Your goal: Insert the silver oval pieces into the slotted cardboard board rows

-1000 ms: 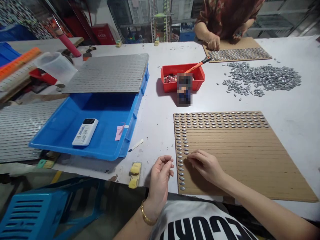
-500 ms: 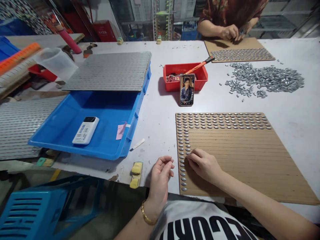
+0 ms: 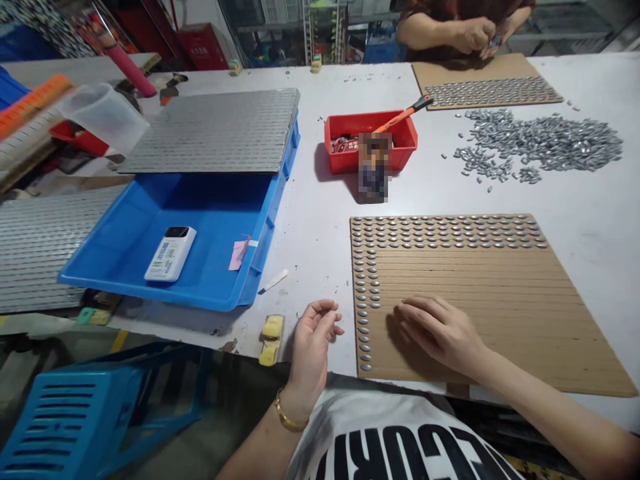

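Observation:
A brown grooved board (image 3: 480,307) lies on the white table, with rows of small silver oval pieces (image 3: 440,230) along its back edge and two columns down its left side. Over the board's left part hovers my right hand (image 3: 440,333), fingers loosely stretched and nothing visible in them. Beside the board's left edge, my left hand (image 3: 314,337) is palm up, its fingers curled in against the thumb; whatever they hold is hidden.
A loose pile of silver pieces (image 3: 560,143) lies behind the board. Further back, another person's hands (image 3: 477,37) work over a second board (image 3: 470,70). A phone (image 3: 374,170) leans on a red bin (image 3: 340,160). A blue tray (image 3: 215,287) stands left.
My right hand has moved right, off the second column, and its fingers have loosened. One more piece shows at that column's lower end. The view has shifted slightly.

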Motion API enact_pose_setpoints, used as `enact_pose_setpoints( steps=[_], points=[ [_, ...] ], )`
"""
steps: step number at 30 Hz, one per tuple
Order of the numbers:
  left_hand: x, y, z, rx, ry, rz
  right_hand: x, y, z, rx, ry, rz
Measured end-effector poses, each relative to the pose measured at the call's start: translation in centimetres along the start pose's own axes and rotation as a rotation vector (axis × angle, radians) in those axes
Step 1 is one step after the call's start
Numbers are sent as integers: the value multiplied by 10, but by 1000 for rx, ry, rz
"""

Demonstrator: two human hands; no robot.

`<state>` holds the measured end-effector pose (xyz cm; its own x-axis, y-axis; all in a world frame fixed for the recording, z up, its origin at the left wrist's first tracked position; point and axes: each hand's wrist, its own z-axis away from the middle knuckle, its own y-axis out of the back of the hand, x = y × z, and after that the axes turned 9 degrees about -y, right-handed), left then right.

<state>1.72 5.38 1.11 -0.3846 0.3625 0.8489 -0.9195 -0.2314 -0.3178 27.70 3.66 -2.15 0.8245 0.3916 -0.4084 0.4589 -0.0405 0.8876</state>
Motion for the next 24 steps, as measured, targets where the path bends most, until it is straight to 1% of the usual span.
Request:
enact_pose_setpoints(
  steps=[1, 3, 5, 7, 9, 13, 21, 24],
  points=[
    [1, 1, -1, -1, -7, -5, 6, 5, 9, -20, 23, 68],
    [3, 2, -4, -6, -22, -16, 16, 12, 24, -105, 49, 195],
    [5, 2, -7, -10, -39, -20, 20, 12, 33, -170, 42, 261],
    [6, -2, -9, -18, -47, -18, 18, 8, 36, -207, 17, 287],
    [8, -5, -11, -36, -45, -15, 12, 1, 33, -217, -13, 293],
    [15, -10, -16, -65, -54, -8, -2, -9, 24, -191, -49, 277],
    [38, -9, -33, -37, -109, -37, -18, -22, 7, -157, -91, 213],
    [48, -12, -39, -33, -134, -53, -23, -21, 3, -170, -87, 185]
  ],
)
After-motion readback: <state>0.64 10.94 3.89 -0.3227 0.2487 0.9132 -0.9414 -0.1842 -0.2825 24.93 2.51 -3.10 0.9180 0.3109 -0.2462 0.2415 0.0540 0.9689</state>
